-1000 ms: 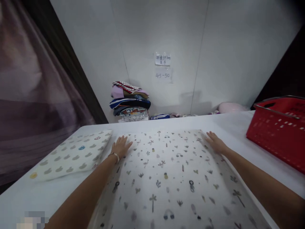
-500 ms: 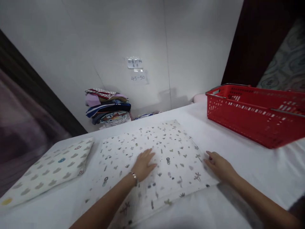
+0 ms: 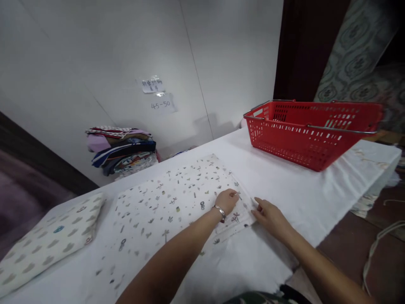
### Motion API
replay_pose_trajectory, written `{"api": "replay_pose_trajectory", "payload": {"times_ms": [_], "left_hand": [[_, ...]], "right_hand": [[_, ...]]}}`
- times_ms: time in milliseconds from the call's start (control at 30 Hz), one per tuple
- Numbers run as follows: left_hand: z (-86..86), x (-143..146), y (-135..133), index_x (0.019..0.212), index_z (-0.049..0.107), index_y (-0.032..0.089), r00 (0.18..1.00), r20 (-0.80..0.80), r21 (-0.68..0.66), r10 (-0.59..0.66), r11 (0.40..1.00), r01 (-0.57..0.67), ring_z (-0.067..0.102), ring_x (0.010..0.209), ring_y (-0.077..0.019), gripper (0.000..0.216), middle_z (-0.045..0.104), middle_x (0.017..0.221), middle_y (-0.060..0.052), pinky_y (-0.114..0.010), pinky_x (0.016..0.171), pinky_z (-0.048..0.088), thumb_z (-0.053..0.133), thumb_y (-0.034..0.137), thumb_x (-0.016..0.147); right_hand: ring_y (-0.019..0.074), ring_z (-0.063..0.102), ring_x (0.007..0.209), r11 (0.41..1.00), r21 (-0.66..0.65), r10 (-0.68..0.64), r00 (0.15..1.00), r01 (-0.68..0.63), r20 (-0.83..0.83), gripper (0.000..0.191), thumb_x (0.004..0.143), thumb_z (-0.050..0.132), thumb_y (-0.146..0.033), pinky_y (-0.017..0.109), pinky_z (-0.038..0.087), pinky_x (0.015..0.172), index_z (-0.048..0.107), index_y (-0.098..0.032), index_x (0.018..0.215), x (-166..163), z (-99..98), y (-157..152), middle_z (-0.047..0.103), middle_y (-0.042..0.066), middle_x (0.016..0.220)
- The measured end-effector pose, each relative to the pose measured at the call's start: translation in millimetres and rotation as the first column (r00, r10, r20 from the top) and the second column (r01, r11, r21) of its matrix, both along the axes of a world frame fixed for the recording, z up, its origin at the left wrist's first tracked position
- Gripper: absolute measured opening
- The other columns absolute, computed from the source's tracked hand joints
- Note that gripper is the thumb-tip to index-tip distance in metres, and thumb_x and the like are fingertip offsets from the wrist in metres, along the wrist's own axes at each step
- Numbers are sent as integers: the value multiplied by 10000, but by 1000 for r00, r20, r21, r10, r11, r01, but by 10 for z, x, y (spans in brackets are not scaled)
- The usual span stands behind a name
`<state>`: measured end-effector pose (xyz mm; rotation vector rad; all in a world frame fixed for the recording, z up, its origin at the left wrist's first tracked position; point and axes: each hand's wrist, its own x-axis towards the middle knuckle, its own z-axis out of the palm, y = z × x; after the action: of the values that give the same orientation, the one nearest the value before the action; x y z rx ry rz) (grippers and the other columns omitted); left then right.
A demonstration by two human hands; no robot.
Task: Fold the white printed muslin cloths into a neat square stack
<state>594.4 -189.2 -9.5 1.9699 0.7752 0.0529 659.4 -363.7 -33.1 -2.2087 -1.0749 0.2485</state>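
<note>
A white cloth [image 3: 183, 198] with small plant and animal prints lies spread on the white-covered table. My left hand [image 3: 227, 201], with a silver bracelet at the wrist, rests near the cloth's right side; its fingers are curled in and pinch the fabric there. Just right of it, my right hand [image 3: 270, 216] is at the cloth's right edge, thumb and fingers apart, the tips by the border. Farther left lies a folded cream cloth [image 3: 60, 236] with grey cloud-like shapes.
A red plastic basket [image 3: 291, 139] with metal handles stands on the table [image 3: 303, 198] at the back right. Against the wall is a pile of folded textiles [image 3: 123, 147]. Handwritten paper labels [image 3: 161, 103] hang above. A pale cable [image 3: 376, 249] lies on the floor at right.
My left hand has moved right across the printed cloth, and its spread fingers have curled in. My right hand stays by the right edge. The view has turned to the right.
</note>
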Motion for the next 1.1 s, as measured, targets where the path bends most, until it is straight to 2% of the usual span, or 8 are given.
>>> {"api": "replay_pose_trajectory", "payload": {"times_ms": [133,233,333,433,600,833,967,1100], "left_hand": [[26,23,-103,889,566,157,1000,-23,-81,14,997,-15,580,560,-100,304,633,880,-60,-211,473,453,487,435,793],[22,24,-160,837,525,154,997,-67,-194,40,980,-53,548,476,-115,367,595,638,-24,-228,427,446,499,515,774],[10,37,-178,787,505,161,991,-87,-251,98,961,-117,487,402,-107,299,495,489,34,-230,405,423,575,449,743],[23,75,-190,772,506,155,991,-82,-240,110,962,-127,492,405,-97,238,506,505,31,-215,406,417,585,377,744],[22,170,-256,729,497,156,994,-93,-209,58,975,-76,517,413,-102,357,539,532,6,-189,362,370,490,509,778],[-46,91,-277,748,525,163,999,-50,-150,-14,989,7,502,429,-68,197,566,627,22,-171,392,350,534,359,759],[56,-230,-150,751,572,177,992,-11,56,-126,990,127,539,507,-95,190,570,590,23,-189,461,378,504,353,769],[177,-725,115,773,603,199,986,-80,344,-144,925,163,575,648,-141,244,627,700,0,-247,577,436,459,394,796]], "right_hand": [[181,532,773,979,180,87,996,-91,28,383,829,406,-210,324,452,688,451,-188,1208,-155,40,-15,543,56,890],[179,533,806,947,262,172,983,-184,66,416,828,388,-154,321,462,689,428,-232,1234,-323,135,38,530,65,959],[172,533,798,915,328,230,971,-236,59,395,831,397,-149,307,466,691,457,-254,1208,-392,189,87,535,53,928],[161,527,756,913,369,189,982,-176,0,352,828,409,-174,294,457,675,498,-233,1164,-308,145,75,538,42,865],[159,536,666,989,146,14,982,14,-186,380,802,428,-263,299,437,642,516,-166,1159,-22,-21,-28,589,29,787],[171,570,649,999,-41,24,975,-34,-223,410,826,389,-348,287,406,633,514,-164,1171,98,-25,-57,626,15,733],[186,568,721,987,-163,-13,998,4,-56,325,821,396,-339,288,384,656,552,-189,1063,54,19,-37,623,39,792],[201,566,751,966,-257,-10,1000,13,11,306,802,430,-335,289,372,640,551,-195,1046,1,65,-27,623,64,866]]}}
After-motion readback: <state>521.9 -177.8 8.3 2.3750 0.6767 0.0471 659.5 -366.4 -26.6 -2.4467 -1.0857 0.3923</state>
